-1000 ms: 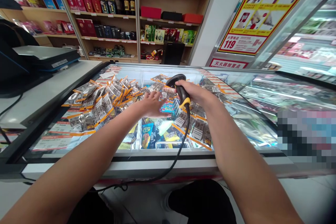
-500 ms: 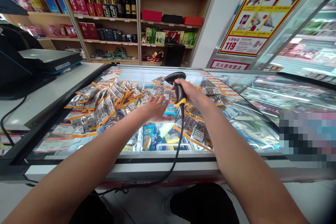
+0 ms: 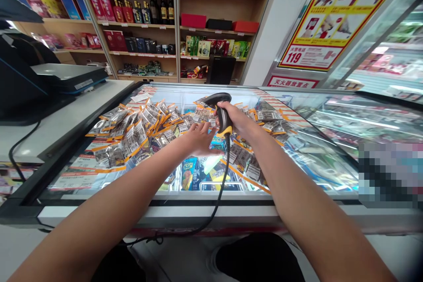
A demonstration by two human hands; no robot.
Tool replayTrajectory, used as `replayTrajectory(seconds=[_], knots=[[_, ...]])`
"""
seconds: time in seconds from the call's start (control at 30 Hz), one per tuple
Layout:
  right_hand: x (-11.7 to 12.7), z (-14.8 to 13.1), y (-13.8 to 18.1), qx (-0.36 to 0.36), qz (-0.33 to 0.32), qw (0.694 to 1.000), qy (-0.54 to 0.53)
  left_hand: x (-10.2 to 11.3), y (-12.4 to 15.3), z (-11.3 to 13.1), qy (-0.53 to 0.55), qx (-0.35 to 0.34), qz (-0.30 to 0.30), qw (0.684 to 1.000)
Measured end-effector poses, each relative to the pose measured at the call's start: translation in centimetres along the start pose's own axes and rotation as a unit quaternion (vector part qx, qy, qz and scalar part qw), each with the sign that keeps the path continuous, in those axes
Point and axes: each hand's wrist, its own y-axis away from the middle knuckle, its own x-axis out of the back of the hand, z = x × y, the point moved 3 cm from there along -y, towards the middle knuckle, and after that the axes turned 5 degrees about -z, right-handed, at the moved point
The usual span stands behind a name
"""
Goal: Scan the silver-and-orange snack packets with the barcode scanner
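Note:
In my right hand (image 3: pixel 233 116) is a black and yellow barcode scanner (image 3: pixel 224 119), gripped by its handle with the head tilted over the packets. A black cord (image 3: pixel 223 185) runs from the handle down across the front edge. My left hand (image 3: pixel 201 139) is stretched out just left of the scanner, fingers spread, over the glass top; whether it touches a packet I cannot tell. Small clear packets with orange edges (image 3: pixel 134 134) lie heaped to the left of it, and more packets (image 3: pixel 249 163) lie under and right of the scanner.
The packets lie on a glass-topped freezer (image 3: pixel 76 213), with colourful packs (image 3: pixel 188 172) visible through the glass. A counter (image 3: pixel 59 119) bearing a weighing scale (image 3: pixel 69 75) stands at the left. Shelves (image 3: pixel 132 26) of boxes and bottles are behind, and a red and yellow poster (image 3: pixel 343 13) hangs right.
The scanner in my right hand has tilted and shifted slightly left relative to the packets. My left hand stays spread in nearly the same place. The whole view has moved slightly.

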Motion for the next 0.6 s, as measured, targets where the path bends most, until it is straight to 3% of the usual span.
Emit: replayTrajectory(seconds=[0.37,0.6], knots=[[-0.08,0.18,0.23,0.012,0.000,1.000,0.016,-0.04,0.12,0.00,-0.013,-0.006,0.004,1.000],[0.14,-0.44,-0.05,0.005,0.024,0.999,-0.032,-0.39,-0.27,-0.16,0.001,0.013,-0.017,1.000]])
